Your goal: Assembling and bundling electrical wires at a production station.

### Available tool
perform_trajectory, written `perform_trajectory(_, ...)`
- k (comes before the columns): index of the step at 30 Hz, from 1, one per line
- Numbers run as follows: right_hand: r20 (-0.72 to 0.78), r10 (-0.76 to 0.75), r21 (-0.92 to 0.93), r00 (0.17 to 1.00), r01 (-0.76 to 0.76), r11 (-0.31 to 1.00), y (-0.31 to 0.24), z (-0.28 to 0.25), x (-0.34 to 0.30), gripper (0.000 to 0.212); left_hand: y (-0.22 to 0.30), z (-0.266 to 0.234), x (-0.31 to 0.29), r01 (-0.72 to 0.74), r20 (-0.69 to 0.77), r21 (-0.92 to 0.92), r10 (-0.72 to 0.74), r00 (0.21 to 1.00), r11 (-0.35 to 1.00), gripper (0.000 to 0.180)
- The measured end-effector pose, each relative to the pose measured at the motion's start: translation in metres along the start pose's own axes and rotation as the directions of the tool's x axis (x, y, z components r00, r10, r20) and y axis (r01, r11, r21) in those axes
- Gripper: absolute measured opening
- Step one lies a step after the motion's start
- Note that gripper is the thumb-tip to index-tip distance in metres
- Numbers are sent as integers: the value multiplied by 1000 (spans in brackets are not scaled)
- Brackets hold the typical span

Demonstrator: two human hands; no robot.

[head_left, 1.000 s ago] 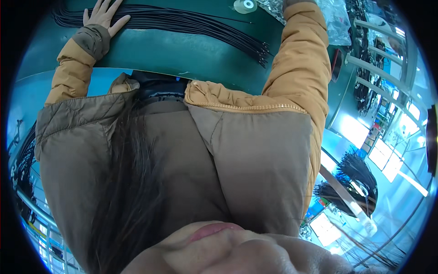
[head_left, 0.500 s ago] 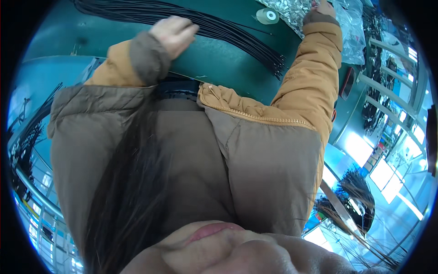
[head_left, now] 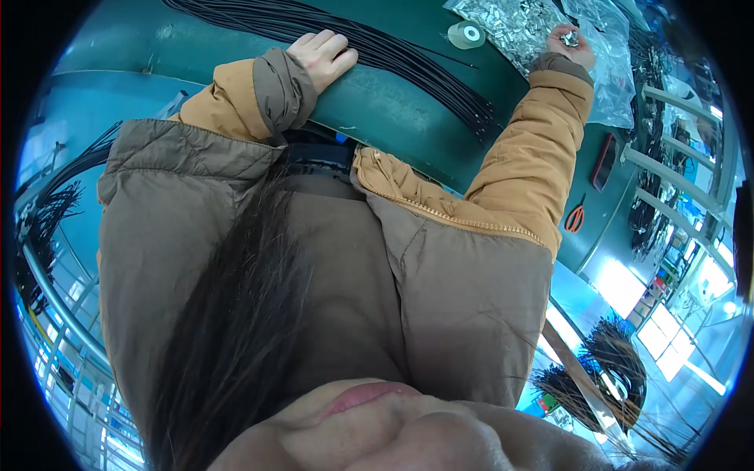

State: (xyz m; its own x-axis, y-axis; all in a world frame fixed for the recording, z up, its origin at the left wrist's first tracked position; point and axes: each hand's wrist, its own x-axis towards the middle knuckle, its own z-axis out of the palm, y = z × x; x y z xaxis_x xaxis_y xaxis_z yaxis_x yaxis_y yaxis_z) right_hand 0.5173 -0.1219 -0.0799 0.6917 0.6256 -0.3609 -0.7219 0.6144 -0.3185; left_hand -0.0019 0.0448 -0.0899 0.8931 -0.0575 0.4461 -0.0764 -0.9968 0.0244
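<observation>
Shiny bits (head_left: 569, 38) are cupped in right hand's (head_left: 580, 53) curled fingers; left hand's (head_left: 323, 60) bent by black cables (head_left: 424, 73), grip can't be told

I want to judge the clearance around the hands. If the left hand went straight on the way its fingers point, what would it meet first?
Most likely the bundle of black cables, right by the fingers of the left hand; whether they touch is unclear here.
</observation>
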Motion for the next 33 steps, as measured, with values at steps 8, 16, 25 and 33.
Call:
perform_trajectory(8, -91, -116, -176, 989, 99, 979, -2, 16, -60, 16, 1, -24, 6, -170, -173, 1, 167, 971, 985, 32)
perform_trajectory(16, 165, 181, -40, 969, -177, 983, -15, -31, -161, 16, 17, -13, -5, -48, 66, -197, 62, 996, 979, 42)
perform_trajectory(25, 164, 194, -20, 967, -193, 981, 39, -59, -272, 19, 24, 34, 93, 204, 339, -213, -124, 933, 955, 45)
perform_trajectory(33, 29, 226, -59, 974, -224, 973, 64, -91, -293, 19, 27, 22, 95, 245, 406, -340, -94, 909, 908, 25)
